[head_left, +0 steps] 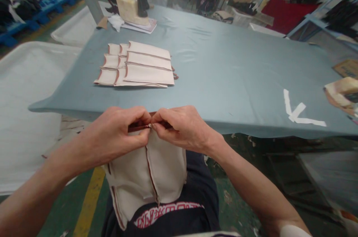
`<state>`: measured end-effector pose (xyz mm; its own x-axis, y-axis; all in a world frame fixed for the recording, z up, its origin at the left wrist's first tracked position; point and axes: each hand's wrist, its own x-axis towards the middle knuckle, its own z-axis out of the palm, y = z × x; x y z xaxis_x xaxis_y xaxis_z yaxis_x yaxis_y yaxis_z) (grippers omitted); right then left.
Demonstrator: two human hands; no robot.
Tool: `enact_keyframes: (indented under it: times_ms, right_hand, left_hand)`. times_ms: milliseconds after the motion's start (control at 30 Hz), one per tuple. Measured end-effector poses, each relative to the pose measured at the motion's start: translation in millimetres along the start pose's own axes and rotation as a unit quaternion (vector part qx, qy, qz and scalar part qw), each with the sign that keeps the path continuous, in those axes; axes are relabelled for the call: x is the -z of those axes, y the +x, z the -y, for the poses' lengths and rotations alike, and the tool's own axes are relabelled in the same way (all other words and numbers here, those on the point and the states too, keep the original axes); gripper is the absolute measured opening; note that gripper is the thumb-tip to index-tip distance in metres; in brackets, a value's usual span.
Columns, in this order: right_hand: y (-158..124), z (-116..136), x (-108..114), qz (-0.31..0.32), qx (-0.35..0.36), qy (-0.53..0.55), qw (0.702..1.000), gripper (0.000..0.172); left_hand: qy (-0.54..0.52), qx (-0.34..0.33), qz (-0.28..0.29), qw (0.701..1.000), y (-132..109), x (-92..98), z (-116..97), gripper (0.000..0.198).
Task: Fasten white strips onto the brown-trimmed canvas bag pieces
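One cream bag (167, 166), brown upper edge pinched by your left grip (123, 128) and right grip (186, 127). Body: directly below both.

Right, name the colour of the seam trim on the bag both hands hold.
The seam trim is reddish brown, best seen in the head view.

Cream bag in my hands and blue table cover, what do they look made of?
Cream bag: probably matte canvas, given its dull, softly curving panels. Blue table cover: smooth fabric or vinyl, since it wrinkles and drapes; which is unclear.
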<state>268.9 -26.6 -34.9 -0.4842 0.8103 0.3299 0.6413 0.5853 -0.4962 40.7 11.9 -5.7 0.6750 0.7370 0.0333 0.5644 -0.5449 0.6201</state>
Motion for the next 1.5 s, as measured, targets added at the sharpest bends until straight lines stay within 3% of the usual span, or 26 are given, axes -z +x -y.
enact_keyframes:
  times_ms: [167, 233, 367, 533, 667, 733, 833, 933, 1067, 1167, 1367, 1500]
  right_hand:
    - [6, 3, 5, 0.023, -0.039, 0.023, 0.999, 0.015]
    - [7, 6, 7, 0.018, -0.059, 0.069, 0.996, 0.010]
    - [9, 11, 11, 0.012, -0.079, 0.101, 0.992, 0.018]
    - [14, 7, 17, 0.048, -0.086, 0.211, 0.973, 0.012]
    - [14, 2, 10, 0.060, -0.120, 0.325, 0.936, 0.012]
    - [14, 0, 2, 0.089, -0.138, 0.413, 0.896, 0.015]
    - [15, -3, -11, 0.141, -0.151, 0.551, 0.809, 0.032]
    - [14, -4, -15, 0.150, -0.156, 0.593, 0.775, 0.039]
    - [15, -2, -9, 0.153, -0.146, 0.578, 0.788, 0.036]
    - [16, 1, -5, 0.143, -0.123, 0.553, 0.812, 0.029]
    - [10, 14, -17, 0.046, -0.173, 0.469, 0.865, 0.023]
    - [9, 14, -23, 0.050, -0.172, 0.483, 0.857, 0.025]
  left_hand:
    - [0.059, -0.052, 0.012, 0.997, 9, 11.8, -5, 0.017]
    - [0.027, -0.043, 0.019, 0.999, 11, 13.0, -3, 0.018]
    - [-0.073, 0.019, 0.033, 0.997, 12, 14.6, -1, 0.022]
    - [-0.199, 0.070, 0.068, 0.975, 16, 20.0, -7, 0.025]
    - [-0.248, 0.069, 0.104, 0.961, 18, 21.1, -4, 0.024]
    - [-0.267, 0.075, 0.128, 0.952, 17, 19.9, 2, 0.023]
    - [-0.324, 0.093, 0.161, 0.928, 13, 15.7, 11, 0.023]
    - [-0.392, 0.113, 0.163, 0.898, 8, 9.6, 14, 0.031]
    - [-0.435, 0.128, 0.151, 0.878, 6, 4.4, 11, 0.040]
    - [-0.437, 0.121, 0.140, 0.880, 4, 4.4, 9, 0.041]
    - [-0.368, 0.111, 0.092, 0.919, -7, 2.7, 13, 0.029]
    - [-0.305, 0.095, 0.051, 0.946, -12, -0.6, 16, 0.026]
